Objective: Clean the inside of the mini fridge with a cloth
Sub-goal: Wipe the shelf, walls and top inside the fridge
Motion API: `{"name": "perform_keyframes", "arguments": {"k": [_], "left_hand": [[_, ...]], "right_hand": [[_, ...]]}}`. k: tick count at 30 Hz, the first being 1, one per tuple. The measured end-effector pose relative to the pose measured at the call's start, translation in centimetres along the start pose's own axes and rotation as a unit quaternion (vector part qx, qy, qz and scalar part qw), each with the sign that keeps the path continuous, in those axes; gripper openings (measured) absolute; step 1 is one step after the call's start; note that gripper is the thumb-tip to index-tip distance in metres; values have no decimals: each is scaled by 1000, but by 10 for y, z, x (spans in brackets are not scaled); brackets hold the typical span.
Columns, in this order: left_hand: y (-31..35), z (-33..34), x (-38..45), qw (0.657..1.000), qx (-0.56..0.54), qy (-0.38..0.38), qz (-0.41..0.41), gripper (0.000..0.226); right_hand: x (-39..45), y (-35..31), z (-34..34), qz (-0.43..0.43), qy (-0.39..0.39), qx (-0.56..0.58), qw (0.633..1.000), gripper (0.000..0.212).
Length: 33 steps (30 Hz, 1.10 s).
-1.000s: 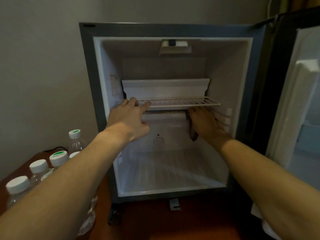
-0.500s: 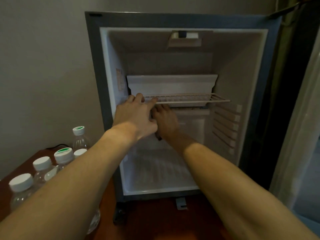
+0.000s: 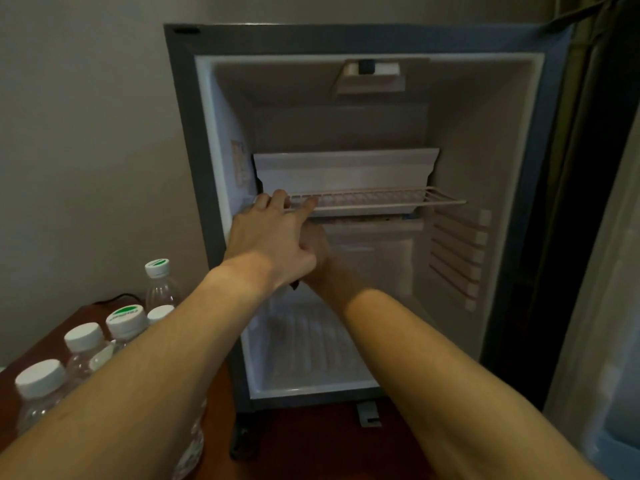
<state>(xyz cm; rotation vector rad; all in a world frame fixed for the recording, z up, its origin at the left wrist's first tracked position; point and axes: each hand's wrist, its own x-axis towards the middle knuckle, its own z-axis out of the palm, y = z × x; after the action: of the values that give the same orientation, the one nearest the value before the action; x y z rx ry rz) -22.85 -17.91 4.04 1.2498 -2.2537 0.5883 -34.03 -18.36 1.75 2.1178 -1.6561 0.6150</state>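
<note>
The mini fridge [image 3: 485, 140] stands open in front of me, white inside, with a wire shelf [image 3: 381, 199] halfway up. My left hand [image 3: 268, 239] rests on the shelf's front left corner, fingers lying over the wires. My right hand [image 3: 318, 252] reaches in below the shelf on the left side and is mostly hidden behind the left hand. It holds a dark cloth [image 3: 295, 285], of which only a small corner shows under my left wrist.
Several capped water bottles [image 3: 124, 322] stand on the wooden table [image 3: 311, 445] left of the fridge. The open fridge door [image 3: 602, 323] hangs at the far right. A control box [image 3: 370, 77] sits on the fridge ceiling. Shelf rails [image 3: 457, 258] line the right inner wall.
My right hand with the cloth has slid from the right side under the shelf to the left, ending behind my left hand. The left hand stays on the shelf.
</note>
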Motion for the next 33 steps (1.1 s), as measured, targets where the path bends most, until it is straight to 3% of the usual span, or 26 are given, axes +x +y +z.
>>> {"name": "perform_keyframes", "arguments": {"k": [1,3,6,10,18,23,27,31,33], "left_hand": [[0,0,0,1000,-1,-2,0,81],[0,-1,1,1000,-5,-4,2,78],[-1,-2,1,1000,-8,-7,3,76],[-1,-3,0,1000,-4,-15,-2,79],[-1,-3,0,1000,-3,-20,-3,78],[-3,-3,0,1000,-8,-20,0,78],[-3,-3,0,1000,-19,-20,1,78],[-1,-3,-2,1000,-27,-8,5,77],[-1,-2,-2,1000,-29,-4,7,76]], "right_hand": [[2,0,9,10,-31,7,999,41],[15,29,40,31,13,-64,997,62],[8,59,34,55,-7,-77,996,88],[-19,106,18,95,33,-70,992,56],[-44,160,3,129,-6,-162,978,60],[-46,162,1,127,16,-175,976,47],[-41,161,3,153,12,-167,974,58],[-40,148,7,175,44,-140,974,55],[-37,125,8,185,24,-120,975,79]]}}
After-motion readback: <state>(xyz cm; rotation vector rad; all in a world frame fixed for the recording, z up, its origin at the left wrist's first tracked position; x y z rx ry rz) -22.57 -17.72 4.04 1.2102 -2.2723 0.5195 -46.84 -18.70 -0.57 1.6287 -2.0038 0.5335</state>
